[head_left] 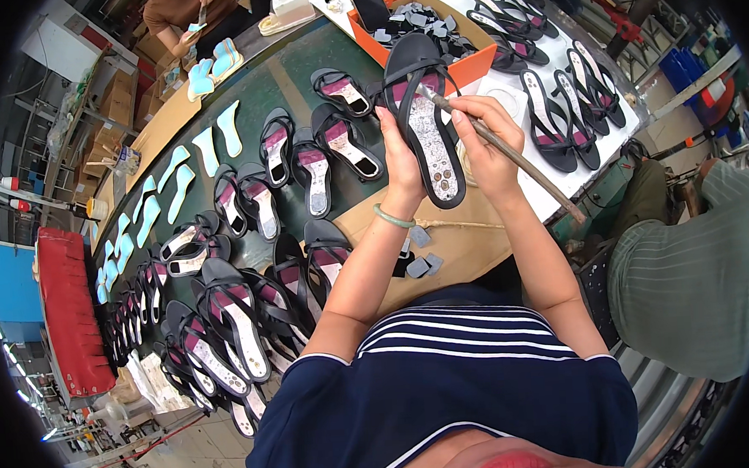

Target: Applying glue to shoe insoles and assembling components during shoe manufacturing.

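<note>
My left hand (402, 163) is wrapped round the side of a black thong sandal (434, 144), holding it up with its insole facing me. The insole is whitish and mottled, with dark round marks at the heel and purple toward the toe. In my right hand (492, 147) is a brush (541, 183) with a long wooden handle. Its tip meets the sandal close to the straps; the bristles are hard to make out. Below the sandal, small grey pieces (424, 265) lie on brown cardboard (468, 237).
An orange box (477, 66) of grey and black pieces stands behind the sandal. Several black sandals (313, 174) cover the green table at left; others (552, 123) rest on a white surface at right. Pale insoles (182, 191) line the far left. Another person (184, 28) works across the table.
</note>
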Action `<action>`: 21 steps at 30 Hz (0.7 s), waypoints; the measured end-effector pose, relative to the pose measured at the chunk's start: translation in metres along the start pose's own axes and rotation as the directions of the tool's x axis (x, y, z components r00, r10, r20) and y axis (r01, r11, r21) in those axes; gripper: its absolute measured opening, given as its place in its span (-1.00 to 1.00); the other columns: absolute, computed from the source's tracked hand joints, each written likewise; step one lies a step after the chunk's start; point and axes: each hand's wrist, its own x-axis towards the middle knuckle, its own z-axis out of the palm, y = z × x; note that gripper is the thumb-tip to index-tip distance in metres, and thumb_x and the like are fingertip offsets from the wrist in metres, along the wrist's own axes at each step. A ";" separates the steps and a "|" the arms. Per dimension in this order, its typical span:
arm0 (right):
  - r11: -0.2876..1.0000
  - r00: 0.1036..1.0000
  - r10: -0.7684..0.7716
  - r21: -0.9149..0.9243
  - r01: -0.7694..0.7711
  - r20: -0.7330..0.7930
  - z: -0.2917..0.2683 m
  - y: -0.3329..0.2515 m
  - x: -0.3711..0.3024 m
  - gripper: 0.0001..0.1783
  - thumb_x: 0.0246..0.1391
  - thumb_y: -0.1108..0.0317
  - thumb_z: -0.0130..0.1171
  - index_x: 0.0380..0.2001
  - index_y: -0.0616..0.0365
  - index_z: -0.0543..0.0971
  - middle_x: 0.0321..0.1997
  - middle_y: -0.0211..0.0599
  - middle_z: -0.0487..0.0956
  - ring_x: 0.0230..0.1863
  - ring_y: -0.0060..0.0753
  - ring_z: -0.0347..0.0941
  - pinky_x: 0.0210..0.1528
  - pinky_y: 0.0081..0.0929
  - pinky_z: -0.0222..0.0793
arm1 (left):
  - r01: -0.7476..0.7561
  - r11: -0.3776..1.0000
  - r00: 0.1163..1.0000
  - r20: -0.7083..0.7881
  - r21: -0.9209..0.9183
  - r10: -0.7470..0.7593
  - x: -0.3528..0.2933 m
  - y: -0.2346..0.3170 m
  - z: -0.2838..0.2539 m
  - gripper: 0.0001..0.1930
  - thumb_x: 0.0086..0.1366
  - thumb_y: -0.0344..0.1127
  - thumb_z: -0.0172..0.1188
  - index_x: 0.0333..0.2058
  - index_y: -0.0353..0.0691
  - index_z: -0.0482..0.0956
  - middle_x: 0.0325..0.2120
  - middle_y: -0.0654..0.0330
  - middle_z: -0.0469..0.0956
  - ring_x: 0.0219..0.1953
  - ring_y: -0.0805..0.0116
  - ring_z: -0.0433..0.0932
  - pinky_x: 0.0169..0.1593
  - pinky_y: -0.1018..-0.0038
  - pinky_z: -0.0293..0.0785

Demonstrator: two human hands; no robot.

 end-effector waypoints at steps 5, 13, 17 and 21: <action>1.000 0.999 -0.025 0.016 0.025 0.029 0.001 0.000 0.000 -0.88 0.01 0.55 0.20 -0.33 0.32 0.59 -0.29 -0.18 0.59 -0.31 -0.39 0.51 -0.27 -0.53 0.41 | -0.009 1.000 1.000 -0.022 -0.001 0.009 -0.003 0.004 0.007 -0.29 0.36 0.33 -0.41 -0.14 -0.19 0.50 -0.37 0.25 0.57 -0.41 0.48 0.56 -0.36 0.57 0.51; 0.998 0.994 -0.059 0.003 0.059 0.095 -0.001 -0.004 0.005 -0.87 -0.03 0.55 0.22 -0.34 0.30 0.61 -0.31 -0.16 0.60 -0.26 -0.28 0.50 -0.18 -0.45 0.39 | -0.002 1.000 1.000 0.001 0.024 0.002 -0.005 0.008 0.007 -0.29 0.36 0.32 -0.43 -0.12 -0.21 0.48 -0.33 0.23 0.56 -0.37 0.47 0.56 -0.31 0.55 0.53; 0.995 0.985 -0.099 -0.016 0.103 0.141 -0.006 -0.004 0.011 -0.88 -0.06 0.55 0.23 -0.37 0.30 0.62 -0.33 -0.16 0.60 -0.27 -0.27 0.50 -0.17 -0.43 0.39 | -0.026 0.999 0.998 0.053 0.033 0.024 -0.005 0.009 0.005 -0.36 0.40 0.25 -0.45 -0.11 -0.18 0.43 -0.31 0.25 0.54 -0.32 0.49 0.55 -0.23 0.53 0.54; 0.989 0.975 -0.136 -0.031 0.144 0.178 -0.011 -0.006 0.017 -0.90 -0.06 0.54 0.22 -0.40 0.29 0.62 -0.35 -0.17 0.61 -0.28 -0.26 0.50 -0.18 -0.43 0.37 | -0.047 0.998 0.994 0.104 0.029 0.044 -0.003 0.008 0.001 -0.36 0.40 0.24 -0.47 -0.07 -0.18 0.40 -0.28 0.25 0.54 -0.29 0.49 0.55 -0.19 0.52 0.54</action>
